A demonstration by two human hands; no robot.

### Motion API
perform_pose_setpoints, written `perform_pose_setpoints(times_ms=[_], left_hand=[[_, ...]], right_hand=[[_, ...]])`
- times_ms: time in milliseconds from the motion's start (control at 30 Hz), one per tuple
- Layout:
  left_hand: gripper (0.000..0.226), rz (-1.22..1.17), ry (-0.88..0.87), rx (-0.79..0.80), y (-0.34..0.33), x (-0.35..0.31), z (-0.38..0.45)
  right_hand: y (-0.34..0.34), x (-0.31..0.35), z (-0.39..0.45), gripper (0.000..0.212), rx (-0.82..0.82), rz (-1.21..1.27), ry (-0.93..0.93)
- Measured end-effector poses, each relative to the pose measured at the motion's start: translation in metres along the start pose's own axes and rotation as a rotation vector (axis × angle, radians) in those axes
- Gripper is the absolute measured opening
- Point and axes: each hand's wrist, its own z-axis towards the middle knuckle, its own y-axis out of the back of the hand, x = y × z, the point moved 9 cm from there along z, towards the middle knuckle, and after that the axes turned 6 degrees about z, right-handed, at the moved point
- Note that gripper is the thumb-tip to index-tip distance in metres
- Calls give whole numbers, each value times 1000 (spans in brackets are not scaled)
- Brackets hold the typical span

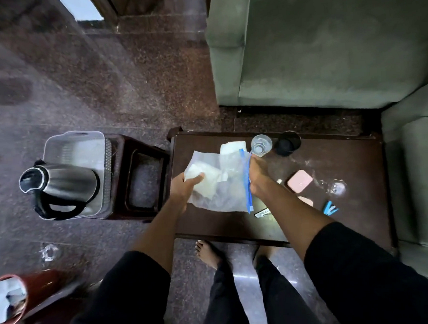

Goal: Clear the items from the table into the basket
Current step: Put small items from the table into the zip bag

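Note:
A clear zip bag (pixel 225 186) with a blue seal strip and white contents hangs just above the dark wooden table (pixel 344 160). My left hand (pixel 184 188) grips its left side, thumb on top. My right hand (pixel 257 177) pinches the blue strip on its right edge. The clear plastic basket (pixel 66 147) stands on a low stool to the left and holds a steel kettle (pixel 60 184). On the table lie a drinking glass (pixel 261 144), a black cup (pixel 287 143), a pink case (pixel 299 181), a wine glass on its side (pixel 333 185), a blue clip (pixel 330 208) and a small metal tool (pixel 262 212).
A green sofa (pixel 325 44) stands behind the table, and another green seat (pixel 416 166) on its right. A red bin (pixel 19 296) is at the lower left. A glass object (pixel 48 252) lies on the stone floor. My bare feet are in front of the table.

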Motion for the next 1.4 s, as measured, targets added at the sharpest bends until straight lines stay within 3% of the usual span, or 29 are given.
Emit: perform_pose_setpoints(times_ms=[133,267,467,633,833,933,1033,1200,1300,1400], left_hand=[[35,-44,-34,-90,7,14,15],[32,-86,-26,24,-27,4,17],[20,20,-74,179,-118,-42,12],[21,22,-26,208,-182,-66,19],[3,-79,6,118,-212,-77,29],[13,-39,-10,109,-220,-77,34],[8,-10,-43,90,-226,-79,39],[22,60,-103,76,-232,-87,47],[10,51,-128,56,-230,-89,53],[10,16,-97,43,-228,-86,59]], right_hand=[[0,1,7,6,-53,-72,210],[29,24,12,3,-158,-66,361],[112,80,18,10,-321,-139,457],[185,113,35,11,-517,-296,478],[203,147,68,33,-495,-418,540],[193,155,88,37,-454,-511,543],[176,160,102,41,-401,-604,542],[147,168,114,37,-339,-980,637],[134,168,123,32,-306,-1131,694],[115,159,134,36,-170,-1339,753]])
